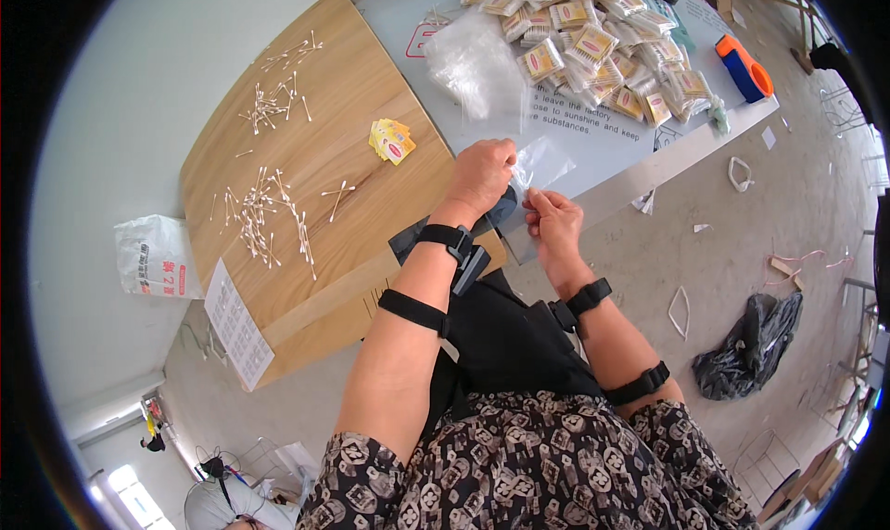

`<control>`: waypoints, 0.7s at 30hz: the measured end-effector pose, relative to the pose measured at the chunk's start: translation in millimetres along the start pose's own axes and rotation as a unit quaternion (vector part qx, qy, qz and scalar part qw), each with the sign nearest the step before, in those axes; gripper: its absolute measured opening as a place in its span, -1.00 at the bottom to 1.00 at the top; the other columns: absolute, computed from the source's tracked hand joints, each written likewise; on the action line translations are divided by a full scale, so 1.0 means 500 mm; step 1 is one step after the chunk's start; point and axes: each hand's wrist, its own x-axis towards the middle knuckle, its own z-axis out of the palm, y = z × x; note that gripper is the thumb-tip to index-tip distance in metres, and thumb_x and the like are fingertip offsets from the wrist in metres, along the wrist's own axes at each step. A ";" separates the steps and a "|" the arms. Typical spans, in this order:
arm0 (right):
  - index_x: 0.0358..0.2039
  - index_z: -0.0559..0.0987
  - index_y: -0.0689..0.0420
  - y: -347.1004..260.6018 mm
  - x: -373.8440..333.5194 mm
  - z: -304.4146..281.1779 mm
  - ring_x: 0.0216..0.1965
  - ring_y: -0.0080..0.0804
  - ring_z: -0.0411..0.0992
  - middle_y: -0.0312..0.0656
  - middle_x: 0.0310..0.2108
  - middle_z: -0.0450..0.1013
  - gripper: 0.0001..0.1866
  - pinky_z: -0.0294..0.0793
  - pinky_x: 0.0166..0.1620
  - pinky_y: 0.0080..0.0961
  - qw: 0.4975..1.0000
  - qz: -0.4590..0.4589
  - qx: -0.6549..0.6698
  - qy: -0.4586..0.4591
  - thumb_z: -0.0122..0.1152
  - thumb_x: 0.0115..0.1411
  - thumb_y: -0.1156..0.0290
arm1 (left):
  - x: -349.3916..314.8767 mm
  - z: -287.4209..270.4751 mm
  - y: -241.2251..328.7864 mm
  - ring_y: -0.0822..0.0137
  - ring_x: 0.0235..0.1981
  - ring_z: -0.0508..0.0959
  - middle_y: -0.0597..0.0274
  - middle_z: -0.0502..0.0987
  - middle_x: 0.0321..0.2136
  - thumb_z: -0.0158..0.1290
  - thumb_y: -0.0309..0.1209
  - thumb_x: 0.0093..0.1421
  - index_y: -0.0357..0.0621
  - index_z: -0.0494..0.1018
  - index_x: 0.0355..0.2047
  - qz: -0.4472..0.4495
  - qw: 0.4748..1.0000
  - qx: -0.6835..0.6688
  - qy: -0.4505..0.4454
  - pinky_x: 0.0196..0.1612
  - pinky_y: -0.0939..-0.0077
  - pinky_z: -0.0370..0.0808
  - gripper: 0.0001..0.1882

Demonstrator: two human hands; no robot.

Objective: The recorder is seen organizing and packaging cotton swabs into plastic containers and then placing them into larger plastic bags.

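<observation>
Both hands meet just off the near edge of the table [306,159], pinching a small clear plastic bag [540,166] between them: the left hand [480,176] is closed on its left side, the right hand [553,217] grips its lower edge with the fingertips. Cotton swabs [264,217] lie scattered across the wooden top, and a heap of filled packets [593,44] sits toward the far right corner beside loose clear bags [477,62].
</observation>
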 end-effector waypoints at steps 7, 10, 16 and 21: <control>-0.42 0.62 0.27 -0.005 -0.035 0.008 -0.60 -0.64 0.32 -0.27 -0.52 0.51 -0.84 0.24 -0.60 -0.69 1.000 0.001 0.016 -0.020 0.29 0.17 0.42 | -0.023 -0.032 0.015 0.03 -0.47 0.51 0.03 0.52 -0.52 0.03 -0.57 -0.01 -0.25 0.45 -0.45 -0.012 0.998 -0.054 0.004 -0.38 0.31 0.45 -0.93; -0.41 0.62 0.28 0.001 -0.052 0.015 -0.60 -0.66 0.30 -0.28 -0.53 0.50 -0.85 0.24 -0.58 -0.70 0.999 -0.016 0.015 -0.029 0.28 0.18 0.44 | -0.036 -0.048 0.021 0.11 -0.50 0.52 0.04 0.54 -0.52 0.02 -0.58 0.00 -0.27 0.47 -0.43 -0.008 0.997 -0.079 0.007 -0.38 0.34 0.46 -0.90; -0.42 0.62 0.29 0.014 -0.085 0.028 -0.60 -0.68 0.27 -0.31 -0.55 0.48 -0.87 0.23 -0.53 -0.69 0.997 -0.051 0.020 -0.046 0.28 0.18 0.47 | -0.069 -0.081 0.022 0.40 -0.51 0.53 0.17 0.59 -0.51 0.04 -0.55 0.08 -0.33 0.53 -0.36 -0.072 0.980 -0.183 -0.016 -0.39 0.45 0.45 -0.86; -0.47 0.61 0.33 0.029 -0.110 0.036 -0.55 -0.63 0.30 -0.30 -0.51 0.47 -0.84 0.29 -0.46 -0.65 0.993 -0.086 -0.035 -0.078 0.30 0.16 0.48 | -0.090 -0.104 0.017 0.46 -0.51 0.52 0.20 0.58 -0.53 0.09 -0.49 0.15 -0.34 0.54 -0.35 -0.157 0.971 -0.181 -0.010 -0.39 0.50 0.45 -0.86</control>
